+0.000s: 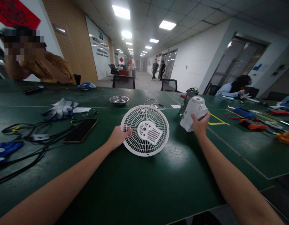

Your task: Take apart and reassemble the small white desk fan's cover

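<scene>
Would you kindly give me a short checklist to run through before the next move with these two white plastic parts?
1. Left hand on the white grille: ok, it grips the rim at the left.
2. Right hand on the white housing: ok, it holds the housing from the right.
3. Parts apart: ok, a gap shows between them.
4. Hands gloved: not ok, both are bare; grey-and-blue gloves lie off to the left.
5. Small parts in the metal bowl: cannot tell from this angle.
</scene>
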Action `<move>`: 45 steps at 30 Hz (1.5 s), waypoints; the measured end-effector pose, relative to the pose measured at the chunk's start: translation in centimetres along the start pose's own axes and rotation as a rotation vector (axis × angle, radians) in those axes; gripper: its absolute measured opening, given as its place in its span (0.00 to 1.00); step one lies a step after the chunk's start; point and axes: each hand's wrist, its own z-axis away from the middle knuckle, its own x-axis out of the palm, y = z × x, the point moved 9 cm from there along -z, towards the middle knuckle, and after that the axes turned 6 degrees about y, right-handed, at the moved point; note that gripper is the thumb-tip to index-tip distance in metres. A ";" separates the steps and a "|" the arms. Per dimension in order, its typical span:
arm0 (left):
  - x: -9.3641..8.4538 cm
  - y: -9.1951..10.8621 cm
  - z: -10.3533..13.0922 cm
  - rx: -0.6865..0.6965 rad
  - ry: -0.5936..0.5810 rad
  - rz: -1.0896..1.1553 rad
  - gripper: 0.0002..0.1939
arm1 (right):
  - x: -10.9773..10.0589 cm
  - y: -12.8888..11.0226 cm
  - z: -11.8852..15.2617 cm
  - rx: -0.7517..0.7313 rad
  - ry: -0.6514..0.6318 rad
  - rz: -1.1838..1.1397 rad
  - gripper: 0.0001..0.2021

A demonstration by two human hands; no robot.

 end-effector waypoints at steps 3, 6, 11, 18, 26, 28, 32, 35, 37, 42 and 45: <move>0.1 0.2 0.1 0.010 -0.017 0.014 0.13 | -0.1 -0.3 0.0 -0.024 0.001 0.019 0.43; 0.2 0.1 0.1 0.011 -0.027 0.011 0.13 | -0.2 -0.6 0.0 -0.053 0.002 0.044 0.43; 0.1 -0.1 -0.2 0.040 -0.016 0.007 0.13 | -0.1 -0.9 0.0 -0.107 0.003 0.063 0.44; 0.1 0.1 0.1 0.026 -0.032 0.001 0.14 | -0.7 -1.4 -0.1 -0.189 0.069 0.062 0.45; 0.0 -0.3 -0.3 0.030 0.002 -0.002 0.13 | -2.1 -3.3 0.2 -0.258 0.175 0.090 0.45; 0.0 -0.4 -0.4 0.034 -0.001 0.002 0.12 | -2.9 -4.8 0.5 -0.311 0.230 0.040 0.45; 0.1 -0.5 -0.4 0.037 -0.013 0.013 0.12 | -1.7 -7.4 2.1 -0.285 0.100 -0.128 0.42; 0.1 -0.3 -0.2 0.032 -0.016 -0.002 0.11 | 1.4 -8.8 5.0 -0.209 -0.134 -0.125 0.39; 0.0 -0.2 -0.1 0.025 -0.013 -0.004 0.11 | 3.7 -9.1 7.5 -0.174 -0.303 -0.079 0.36; 0.0 -0.1 -0.1 0.019 -0.007 -0.003 0.10 | 8.0 -8.0 11.9 -0.082 -0.632 0.044 0.31; 0.0 -0.3 -0.2 0.010 -0.012 0.005 0.09 | 8.9 -6.8 12.5 -0.056 -0.710 0.177 0.30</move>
